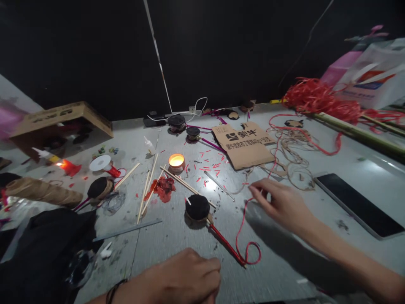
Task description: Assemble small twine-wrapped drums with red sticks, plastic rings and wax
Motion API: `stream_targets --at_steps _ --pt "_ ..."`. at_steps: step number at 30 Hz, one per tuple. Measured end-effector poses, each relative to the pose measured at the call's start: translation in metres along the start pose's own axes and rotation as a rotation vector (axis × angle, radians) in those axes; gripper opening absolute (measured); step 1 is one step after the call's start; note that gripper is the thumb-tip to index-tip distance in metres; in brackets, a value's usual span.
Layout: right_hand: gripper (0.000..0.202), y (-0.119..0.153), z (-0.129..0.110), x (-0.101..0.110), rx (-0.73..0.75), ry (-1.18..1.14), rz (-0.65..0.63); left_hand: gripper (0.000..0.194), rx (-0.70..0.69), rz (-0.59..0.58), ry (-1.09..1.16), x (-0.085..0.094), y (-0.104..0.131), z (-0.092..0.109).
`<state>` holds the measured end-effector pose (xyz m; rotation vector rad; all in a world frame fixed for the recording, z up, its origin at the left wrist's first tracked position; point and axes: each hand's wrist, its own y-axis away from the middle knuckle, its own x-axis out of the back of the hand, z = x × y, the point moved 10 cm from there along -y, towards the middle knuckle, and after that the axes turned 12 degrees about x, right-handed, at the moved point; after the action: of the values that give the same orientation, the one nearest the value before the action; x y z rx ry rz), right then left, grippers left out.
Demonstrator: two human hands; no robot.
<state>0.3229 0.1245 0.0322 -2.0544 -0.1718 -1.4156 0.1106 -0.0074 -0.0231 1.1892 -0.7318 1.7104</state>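
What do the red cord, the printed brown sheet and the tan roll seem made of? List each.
Red cord: thin, matte, probably textile or plastic fibre; it curls in a loose loop.
Printed brown sheet: likely cardboard, matte; flat and stiff-looking, with black lettering.
Tan roll: perhaps jute twine, dull; the surface looks wound.

The right hand (pixel 281 202) touches red cord (pixel 243 223); the left hand (pixel 182 278) curls near a red-handled drum (pixel 198 207).

Craft workspace: red cord (pixel 243 218), twine (pixel 44 192), lit candle (pixel 176 161)
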Motion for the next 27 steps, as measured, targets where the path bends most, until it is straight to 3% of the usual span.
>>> stream_targets --at_steps 4,8,13,17,22,27 --pt "0.03 -0.012 0.071 0.023 -0.099 0.178 0.133 0.021 -0.018 0.028 0.091 -0.004 0.004 -0.005" --pt "0.041 -0.037 0.098 0.016 -0.074 0.256 0.104 0.023 -0.012 0.032 0.033 -0.005 0.006 -0.007" --pt "0.044 -0.07 0.078 -0.03 0.032 0.269 -0.076 0.024 0.019 0.069 0.075 0.0 0.005 -0.011" --pt "0.035 -0.078 0.064 -0.059 0.036 0.336 -0.234 0.026 0.011 0.076 0.092 0.001 0.006 -0.012" --pt "0.034 -0.078 0.062 -0.058 -0.025 0.447 -0.32 0.024 -0.009 0.059 0.053 -0.001 0.009 -0.011" --pt "0.033 -0.095 0.05 -0.058 0.009 0.467 -0.335 0.03 0.014 0.136 0.062 0.006 0.012 -0.014"
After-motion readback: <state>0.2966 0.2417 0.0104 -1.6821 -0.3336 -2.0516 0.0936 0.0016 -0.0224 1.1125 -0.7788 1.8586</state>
